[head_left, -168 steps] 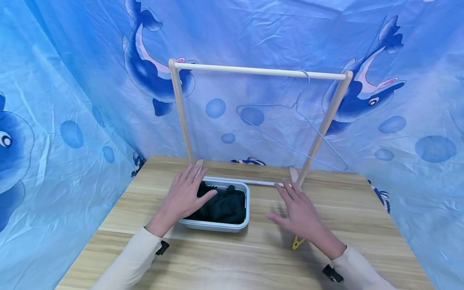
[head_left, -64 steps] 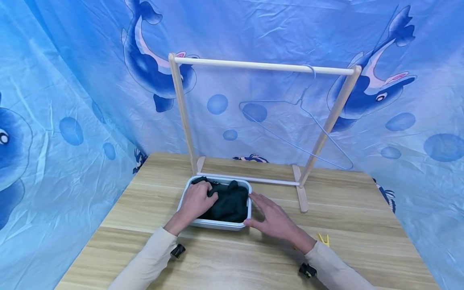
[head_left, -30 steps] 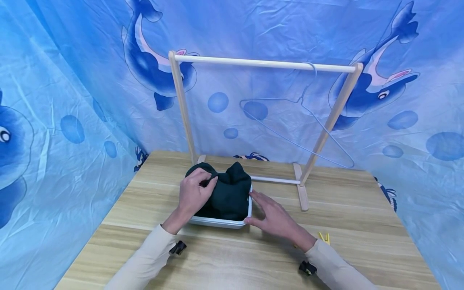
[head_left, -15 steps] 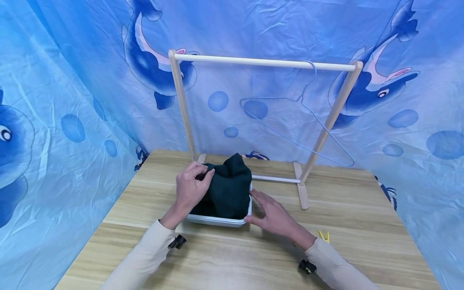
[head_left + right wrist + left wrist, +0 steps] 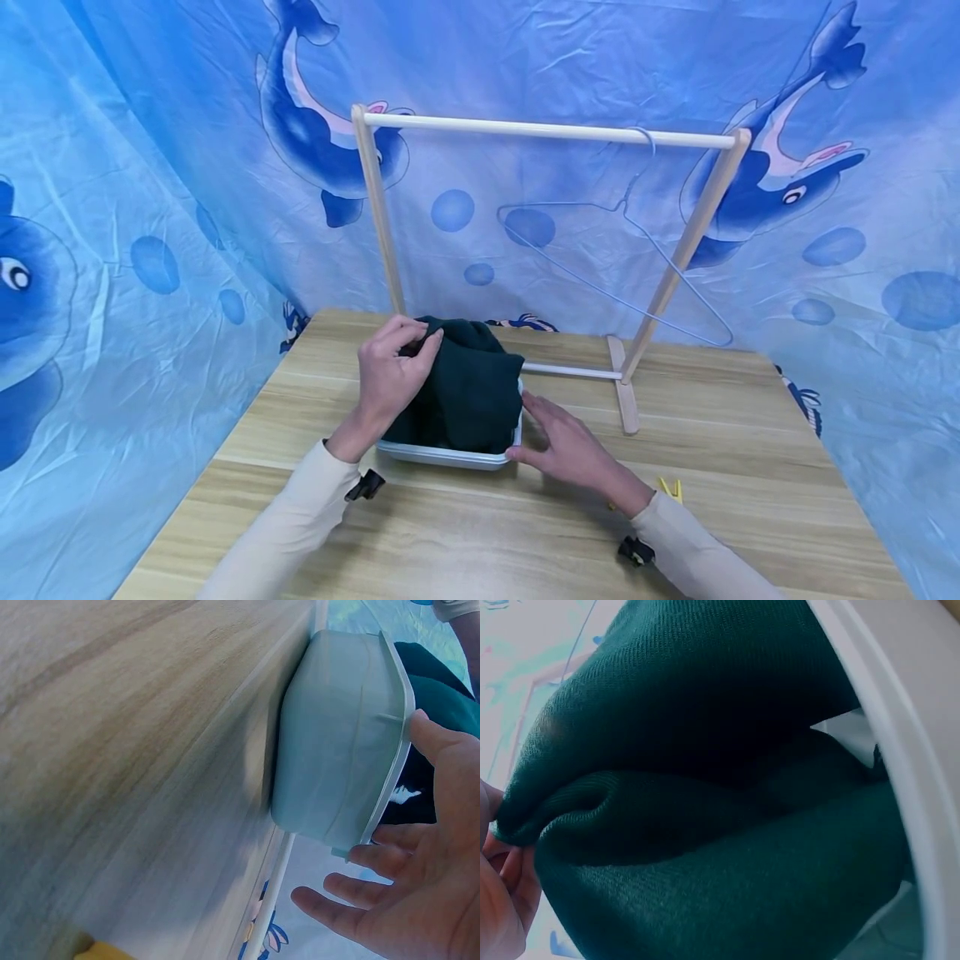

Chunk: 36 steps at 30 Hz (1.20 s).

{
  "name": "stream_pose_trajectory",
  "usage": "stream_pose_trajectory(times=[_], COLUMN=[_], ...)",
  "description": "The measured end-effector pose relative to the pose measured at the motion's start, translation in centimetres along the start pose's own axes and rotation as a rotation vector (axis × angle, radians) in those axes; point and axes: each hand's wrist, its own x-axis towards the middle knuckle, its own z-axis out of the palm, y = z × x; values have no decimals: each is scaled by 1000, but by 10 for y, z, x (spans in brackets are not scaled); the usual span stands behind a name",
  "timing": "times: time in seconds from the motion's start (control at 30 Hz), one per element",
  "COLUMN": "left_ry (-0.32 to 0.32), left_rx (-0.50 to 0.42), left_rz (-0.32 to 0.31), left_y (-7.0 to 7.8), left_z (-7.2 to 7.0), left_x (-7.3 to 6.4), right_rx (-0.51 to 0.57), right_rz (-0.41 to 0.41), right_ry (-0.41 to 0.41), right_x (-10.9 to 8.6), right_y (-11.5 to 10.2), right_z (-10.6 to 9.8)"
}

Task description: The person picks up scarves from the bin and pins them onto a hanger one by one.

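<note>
Dark green cloth [image 5: 480, 396] is bunched in a pale plastic tub [image 5: 450, 457] and rises above its rim. At the cloth's upper left edge my left hand [image 5: 390, 375] pinches a fold between thumb and fingers. The left wrist view shows deep folds in the cloth [image 5: 705, 900], with a finely ribbed weave. Along the tub's right side, my right hand [image 5: 566, 442] touches the rim. In the right wrist view, the thumb of that hand [image 5: 442, 855] lies on the rim of the tub [image 5: 330, 742], and the fingers are spread loosely. The garment's full shape is hidden.
Behind the tub stands a wooden clothes rack [image 5: 547, 130] with a light blue wire hanger [image 5: 577, 277] on its top bar, towards the right. Yellow clothespins [image 5: 672, 492] lie by the right forearm on the wooden table [image 5: 480, 533]. A blue dolphin-print curtain surrounds the table.
My left hand came down into the tub, gripped the dark green cloth and drew it up and leftwards. My right hand moved left to the tub's rim and has stayed there.
</note>
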Motion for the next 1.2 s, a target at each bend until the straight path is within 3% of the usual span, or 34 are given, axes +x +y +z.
stream_pose_trajectory(times=[0.37,0.67,0.9,1.2], left_ry=[4,5,8,13], left_rx=[-58,-70,-78,-95], left_rz=[17,18,2,-3], left_y=[6,8,10,14], left_z=[-7,-15,-19,-20], left_x=[18,30,37,42], right_rx=[-2,-7,5,-11], right_rz=[19,-47,-131,-187], right_ry=[-16,34,163,285], right_x=[0,-2,-4,-12], right_y=[-2,-2,-8,-25], right_z=[-2,-10,-33,-80])
